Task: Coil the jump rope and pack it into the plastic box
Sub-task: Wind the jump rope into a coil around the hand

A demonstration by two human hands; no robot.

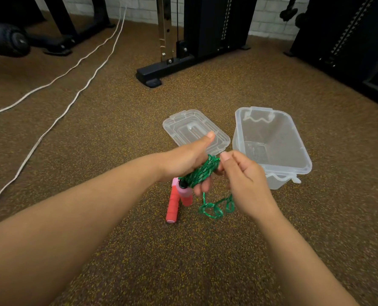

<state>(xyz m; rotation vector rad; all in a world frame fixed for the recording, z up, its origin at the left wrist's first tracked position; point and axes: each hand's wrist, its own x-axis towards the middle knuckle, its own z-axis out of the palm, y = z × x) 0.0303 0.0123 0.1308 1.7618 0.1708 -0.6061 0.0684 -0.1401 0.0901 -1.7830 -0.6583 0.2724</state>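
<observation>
Holding the coil of green jump rope point(200, 172) across our left hand point(184, 161), we had that hand's fingers point(202, 186) curled up under the bundle while the thumb stuck out straight above it. Our right hand point(242, 181) sat just to the right, its fingers point(225, 156) pinched shut on the strand where it met the coil. Below those fingers a loose tail point(215, 207) hung in a few slack loops, not yet wound in. Two pink-red handles point(179, 198) dangled under the left hand, one reaching down toward the floor point(117, 151).

The main risk, as we judged it, was the coil slumping off the open-thumbed left hand if the right pulled the next wrap too hard, undoing the turns. The hanging loops looked likely to knot on themselves if drawn up fast. The swinging handles could also drag the bundle down or snag on the rim when it went into the plastic box point(272, 146), which stood open and empty beyond the right fingers, its lid point(190, 127) lying flat beyond the left.
</observation>
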